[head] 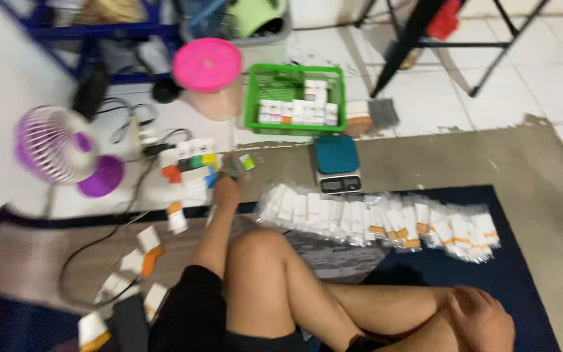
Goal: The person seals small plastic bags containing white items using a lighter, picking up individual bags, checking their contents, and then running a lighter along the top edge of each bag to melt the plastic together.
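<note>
Sitting on dark mat (529,274), white tiled floor (555,72), green basket (249,104) beyond.

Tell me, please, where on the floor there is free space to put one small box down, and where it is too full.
Free: the bare mat right of the scale, and the dark rug beyond the row of bagged boxes. Crowded: around the left hand, among the coloured boxes, cables and purple fan. The green basket is partly filled. The right hand rests on the leg.
</note>
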